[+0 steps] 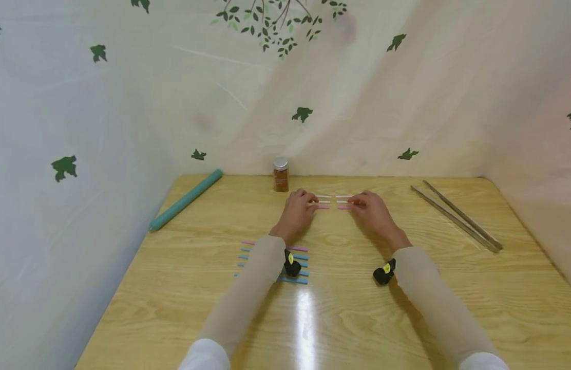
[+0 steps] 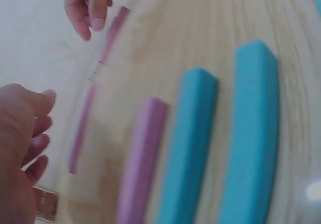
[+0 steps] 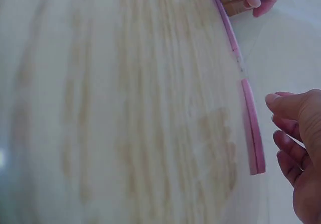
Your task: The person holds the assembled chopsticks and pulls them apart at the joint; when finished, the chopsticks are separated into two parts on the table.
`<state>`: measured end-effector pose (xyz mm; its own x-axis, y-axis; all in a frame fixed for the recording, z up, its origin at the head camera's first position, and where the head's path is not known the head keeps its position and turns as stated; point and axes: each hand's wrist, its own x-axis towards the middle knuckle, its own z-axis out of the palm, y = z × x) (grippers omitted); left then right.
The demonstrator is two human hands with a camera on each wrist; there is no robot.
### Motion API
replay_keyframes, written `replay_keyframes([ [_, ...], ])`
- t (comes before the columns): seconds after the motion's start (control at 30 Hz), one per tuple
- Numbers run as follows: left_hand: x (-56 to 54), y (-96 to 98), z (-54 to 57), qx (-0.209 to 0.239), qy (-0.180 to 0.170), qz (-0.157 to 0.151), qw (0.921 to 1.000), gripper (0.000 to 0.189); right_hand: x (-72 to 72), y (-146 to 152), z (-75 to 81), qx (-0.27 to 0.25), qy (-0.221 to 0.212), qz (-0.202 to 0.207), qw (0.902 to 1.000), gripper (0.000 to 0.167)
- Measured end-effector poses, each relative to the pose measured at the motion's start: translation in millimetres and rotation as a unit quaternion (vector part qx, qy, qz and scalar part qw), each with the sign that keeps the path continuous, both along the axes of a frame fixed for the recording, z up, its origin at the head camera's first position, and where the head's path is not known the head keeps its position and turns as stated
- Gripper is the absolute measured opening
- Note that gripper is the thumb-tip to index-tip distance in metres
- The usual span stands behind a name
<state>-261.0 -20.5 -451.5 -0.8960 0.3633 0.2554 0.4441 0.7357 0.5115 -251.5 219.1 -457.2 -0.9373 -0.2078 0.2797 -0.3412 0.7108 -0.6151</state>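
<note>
My left hand hovers at the outer ends of a short stack of sticks near the back of the table. My right hand mirrors it at a matching stack, a small gap between the two. Each stack has white sticks behind and a pink stick in front. In the left wrist view, the left thumb and fingers are loosely bent beside the left pink stick. Nothing shows between the right fingers, close to the right pink stick.
Under my left forearm lie several blue sticks and a longer pink stick, partly covered. A jar with a silver lid stands by the back edge. A teal roll lies left; metal tongs lie right. Cloth hangs behind.
</note>
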Motion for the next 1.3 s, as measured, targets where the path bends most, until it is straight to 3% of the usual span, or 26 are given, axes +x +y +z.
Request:
replay_keyframes([
  [0.2, 0.3, -11.9, 16.9, 0.019, -0.009, -0.036, 0.9991, 0.016, 5.0, -5, 11.1, -0.007, 0.004, 0.013, 0.9999, 0.021],
  [0.47, 5.9, -43.1, 23.2, 0.042, -0.04, -0.037, 0.9976, 0.018, 17.7, -22, 18.7, -0.019, 0.016, 0.042, 0.9988, 0.022],
  [0.73, 21.2, -91.3, 19.2, 0.047, -0.062, -0.017, 0.9968, 0.019, 34.7, -39, 17.8, -0.018, 0.002, 0.076, 0.9969, 0.024],
  [0.97, 40.4, -131.0, 13.4, 0.075, -0.064, -0.031, 0.9946, 0.018, 48.7, -55, 14.1, -0.05, -0.008, 0.094, 0.9943, 0.023],
  [1.3, 63.4, -161.9, 2.2, 0.079, -0.093, -0.039, 0.9917, 0.015, 68.7, -83, 11.4, -0.096, -0.098, 0.108, 0.9847, 0.026],
])
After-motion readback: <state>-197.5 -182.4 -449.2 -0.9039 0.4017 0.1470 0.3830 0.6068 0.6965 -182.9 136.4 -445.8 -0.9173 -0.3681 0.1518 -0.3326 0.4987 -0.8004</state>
